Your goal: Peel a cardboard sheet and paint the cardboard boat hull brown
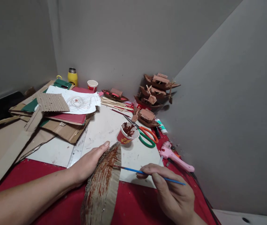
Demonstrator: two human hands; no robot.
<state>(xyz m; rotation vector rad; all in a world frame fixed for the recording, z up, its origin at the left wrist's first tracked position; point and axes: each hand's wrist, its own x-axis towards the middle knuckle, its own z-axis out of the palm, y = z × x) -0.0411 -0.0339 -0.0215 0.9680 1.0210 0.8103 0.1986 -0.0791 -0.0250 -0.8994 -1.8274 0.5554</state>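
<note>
My left hand (89,164) grips the left edge of a boat-shaped cardboard piece (100,187), thumb along its rim. Streaks of reddish-brown paint cover part of its ribbed surface, while the right strip stays bare cardboard. In my right hand (171,187) a thin blue paintbrush (133,170) is pinched between thumb and fingers, its tip touching the painted surface near the upper right. Just beyond the piece stands a paper cup (125,137) with brown paint smeared inside. The lower end of the cardboard piece runs out of view.
Scissors (147,137) with green and orange handles lie right of the cup, near a pink glue gun (177,159). Finished-looking brown model boats (160,82) are stacked against the wall. Thin sticks (116,104), cardboard sheets (65,129), a drawing (86,104) and a yellow bottle (72,77) sit further left.
</note>
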